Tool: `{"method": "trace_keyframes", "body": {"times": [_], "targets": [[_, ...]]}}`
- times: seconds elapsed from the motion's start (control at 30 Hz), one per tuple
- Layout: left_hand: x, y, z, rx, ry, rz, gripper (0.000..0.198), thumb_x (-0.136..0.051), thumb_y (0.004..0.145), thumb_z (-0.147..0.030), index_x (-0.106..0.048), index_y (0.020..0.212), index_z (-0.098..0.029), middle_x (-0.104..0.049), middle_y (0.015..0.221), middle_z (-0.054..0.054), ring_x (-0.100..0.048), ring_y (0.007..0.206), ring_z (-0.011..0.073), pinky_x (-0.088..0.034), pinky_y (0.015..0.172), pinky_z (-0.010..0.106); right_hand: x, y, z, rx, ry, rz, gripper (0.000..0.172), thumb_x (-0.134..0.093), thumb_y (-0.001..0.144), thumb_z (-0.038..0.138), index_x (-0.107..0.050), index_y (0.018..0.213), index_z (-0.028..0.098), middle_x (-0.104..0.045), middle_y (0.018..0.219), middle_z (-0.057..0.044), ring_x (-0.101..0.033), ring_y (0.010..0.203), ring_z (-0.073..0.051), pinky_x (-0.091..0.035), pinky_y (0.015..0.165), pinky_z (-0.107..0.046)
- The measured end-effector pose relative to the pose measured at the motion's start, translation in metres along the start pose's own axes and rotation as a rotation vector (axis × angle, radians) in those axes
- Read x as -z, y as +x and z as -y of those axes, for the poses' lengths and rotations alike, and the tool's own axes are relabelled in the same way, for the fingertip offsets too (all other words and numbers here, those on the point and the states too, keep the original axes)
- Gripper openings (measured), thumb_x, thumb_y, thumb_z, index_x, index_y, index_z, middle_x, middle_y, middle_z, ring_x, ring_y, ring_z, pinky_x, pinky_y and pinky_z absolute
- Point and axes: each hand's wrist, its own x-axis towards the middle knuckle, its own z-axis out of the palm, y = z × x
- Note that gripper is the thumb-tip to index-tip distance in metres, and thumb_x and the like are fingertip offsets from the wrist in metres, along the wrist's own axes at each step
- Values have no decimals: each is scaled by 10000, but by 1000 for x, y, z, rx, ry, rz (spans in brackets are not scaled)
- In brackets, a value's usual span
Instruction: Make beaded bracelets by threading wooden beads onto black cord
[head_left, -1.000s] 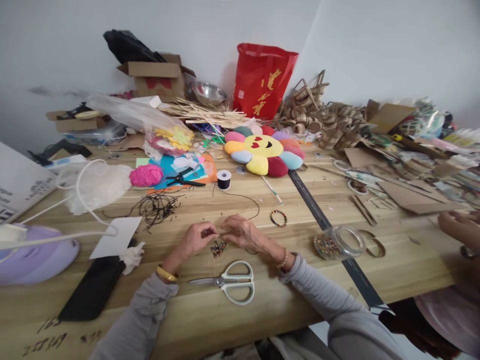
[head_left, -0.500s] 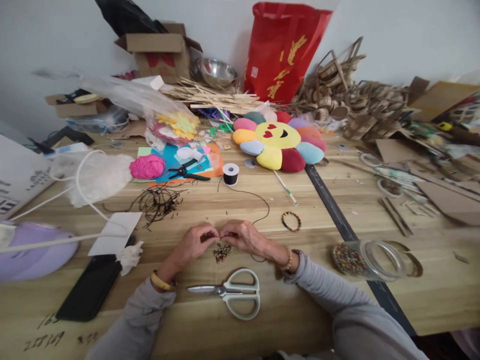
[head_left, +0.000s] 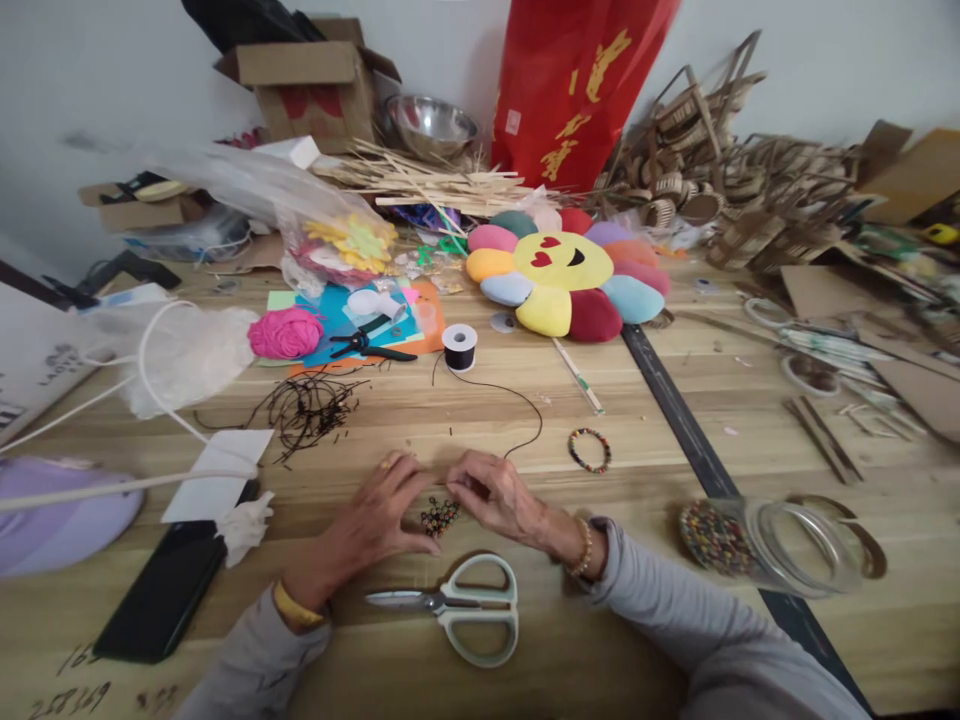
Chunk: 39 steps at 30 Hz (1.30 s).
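My left hand (head_left: 381, 512) lies at the left of a small pile of coloured beads (head_left: 439, 516), its thumb and fingers spread apart around the pile's edge. Just right of the beads, my right hand (head_left: 496, 495) is closed in a pinch. A thin black cord (head_left: 538, 412) runs from a white-flanged spool (head_left: 459, 348) down behind the right hand, and its end appears to be in that pinch, mostly hidden by the fingers. Scissors with pale handles (head_left: 480, 610) lie below the beads, blades pointing left. A finished-looking beaded bracelet (head_left: 589, 451) rests to the right.
A clear jar of beads (head_left: 720, 537) lies on its side at the right. A tangle of black cord (head_left: 311, 410), pliers (head_left: 367, 345) and pink yarn (head_left: 285, 332) sit at the left. A phone (head_left: 161, 585) is near the left edge; a flower cushion (head_left: 562, 262) is further back.
My left hand has parted from the right, moved down and left, and spread its fingers beside the beads. The right hand stays pinched. The whole view has shifted slightly.
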Motion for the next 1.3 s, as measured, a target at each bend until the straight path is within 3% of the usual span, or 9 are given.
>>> {"method": "trace_keyframes", "body": {"times": [0.1, 0.3, 0.47, 0.77, 1.03, 1.3], "targets": [[-7, 1, -5, -105, 143, -31, 776, -609, 615, -718, -565, 1142, -151, -537, 1048, 126, -455, 1067, 325, -394, 951, 483, 3, 1, -1, -78, 45, -53, 140, -496, 903, 239, -574, 813, 165, -568, 719, -19, -504, 619, -113, -410, 558, -217], [-14, 9, -14, -187, 311, 60, 593, -484, 717, -706, -570, 917, -155, -523, 971, 100, -488, 1016, 305, -422, 901, 471, 6, 5, -3, -185, 143, -137, 144, -516, 871, 260, -548, 779, 154, -532, 659, 2, -480, 580, -100, -392, 530, -204], [-17, 16, -9, -258, 336, 110, 477, -483, 799, -620, -556, 930, -166, -536, 996, 111, -498, 1011, 290, -421, 892, 448, 6, 7, -3, -200, 150, -129, 147, -523, 855, 266, -553, 767, 152, -527, 649, 3, -476, 579, -102, -388, 529, -207], [-27, 33, -7, -366, 346, 61, 221, -543, 873, -410, -567, 855, -191, -571, 932, 75, -533, 890, 232, -418, 836, 390, 7, 8, -6, -210, 155, -162, 150, -535, 847, 272, -554, 752, 157, -524, 632, 14, -467, 559, -93, -393, 527, -198], [-29, 39, -7, -371, 355, 30, 163, -463, 923, -295, -591, 898, -197, -597, 914, 70, -544, 847, 200, -426, 815, 357, 5, 9, -9, -178, 138, -172, 123, -537, 845, 246, -563, 761, 160, -541, 635, 9, -486, 562, -101, -405, 536, -206], [-29, 39, -9, -328, 414, -10, 137, -492, 902, -286, -579, 897, -181, -605, 919, 75, -560, 864, 228, -444, 812, 382, 4, 8, -12, -164, 109, -198, 122, -561, 857, 260, -597, 797, 161, -556, 645, 8, -498, 569, -105, -423, 552, -211]]}}
